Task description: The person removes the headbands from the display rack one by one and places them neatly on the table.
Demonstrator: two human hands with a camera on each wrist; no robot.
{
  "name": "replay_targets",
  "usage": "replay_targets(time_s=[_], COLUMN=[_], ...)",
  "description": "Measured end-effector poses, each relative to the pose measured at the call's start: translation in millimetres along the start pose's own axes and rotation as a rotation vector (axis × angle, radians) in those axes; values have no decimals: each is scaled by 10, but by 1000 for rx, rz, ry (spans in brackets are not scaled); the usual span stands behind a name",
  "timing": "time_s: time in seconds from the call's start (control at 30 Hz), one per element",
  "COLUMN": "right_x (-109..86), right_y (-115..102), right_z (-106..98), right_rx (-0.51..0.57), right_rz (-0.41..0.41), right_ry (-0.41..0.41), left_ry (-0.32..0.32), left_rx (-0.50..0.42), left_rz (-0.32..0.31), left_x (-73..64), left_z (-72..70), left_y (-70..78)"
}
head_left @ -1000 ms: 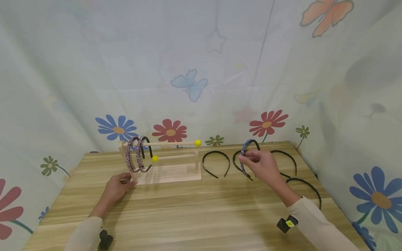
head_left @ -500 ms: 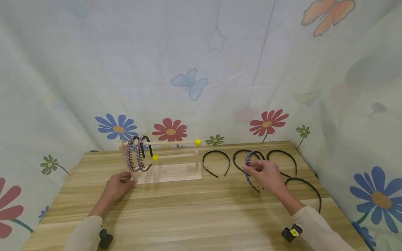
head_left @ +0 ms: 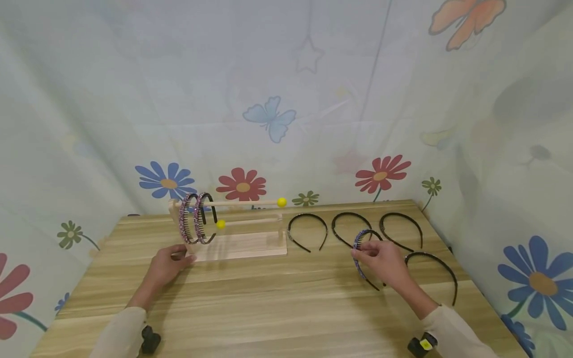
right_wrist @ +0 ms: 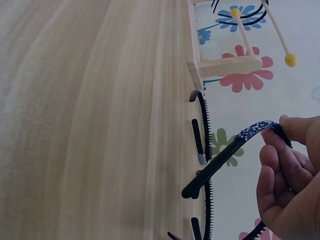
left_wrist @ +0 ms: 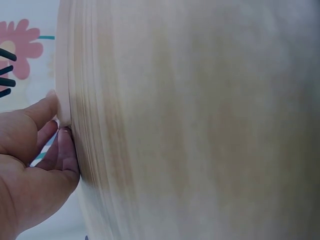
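My right hand (head_left: pixel 387 261) pinches a black headband with blue sparkling stones (head_left: pixel 361 271) between thumb and fingers, over the right half of the table. In the right wrist view its black end (right_wrist: pixel 215 167) points down and away from the fingers. My left hand (head_left: pixel 166 266) holds the front left corner of the wooden rack (head_left: pixel 241 247). Seen from the left wrist, the thumb lies on one side of the rack's base edge (left_wrist: pixel 63 100) and curled fingers on the other. Two pink-stoned headbands (head_left: pixel 198 221) hang side by side at the left end of the rack's upper rod.
Several black headbands lie on the table (head_left: pixel 277 308) right of the rack, among them one near the rack (head_left: pixel 309 215) and one at the right edge (head_left: pixel 454 278). Yellow balls (head_left: pixel 281 202) cap the rack's rods. A flowered curtain (head_left: pixel 268 164) hangs behind the table.
My right hand has lowered the blue-stoned headband and drawn it nearer and slightly right, uncovering the headband behind it. My left hand has stayed at the rack's corner.
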State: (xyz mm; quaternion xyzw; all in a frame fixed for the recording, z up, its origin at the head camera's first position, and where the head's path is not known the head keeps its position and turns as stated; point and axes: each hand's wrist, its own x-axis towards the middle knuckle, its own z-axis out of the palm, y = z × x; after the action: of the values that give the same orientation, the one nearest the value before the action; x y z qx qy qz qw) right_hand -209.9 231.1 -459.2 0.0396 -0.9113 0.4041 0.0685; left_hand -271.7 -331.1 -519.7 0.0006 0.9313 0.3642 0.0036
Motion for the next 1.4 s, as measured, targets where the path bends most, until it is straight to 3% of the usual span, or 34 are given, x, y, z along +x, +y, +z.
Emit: replay_targets(time_s=[0.23, 0.43, 0.7, 1.03, 1.4], right_x=[-58, -96, -114, -107, -74], right_y=[83, 116, 153, 211, 253], right_z=[21, 32, 77, 152, 220], right_rx=[-8, -17, -32, -17, -41], right_rz=[-23, 45, 71, 166, 191], right_ry=[15, -15, -41, -102, -129], left_ry=[-1, -8, -18, -6, 0], left_rx=[-7, -11, -14, -12, -8], left_rz=[4, -3, -30, -4, 11], left_x=[-14, -10, -10, 6, -12], left_z=[-5, -5, 2, 12, 8], left_y=[10, -2, -7, -37, -19])
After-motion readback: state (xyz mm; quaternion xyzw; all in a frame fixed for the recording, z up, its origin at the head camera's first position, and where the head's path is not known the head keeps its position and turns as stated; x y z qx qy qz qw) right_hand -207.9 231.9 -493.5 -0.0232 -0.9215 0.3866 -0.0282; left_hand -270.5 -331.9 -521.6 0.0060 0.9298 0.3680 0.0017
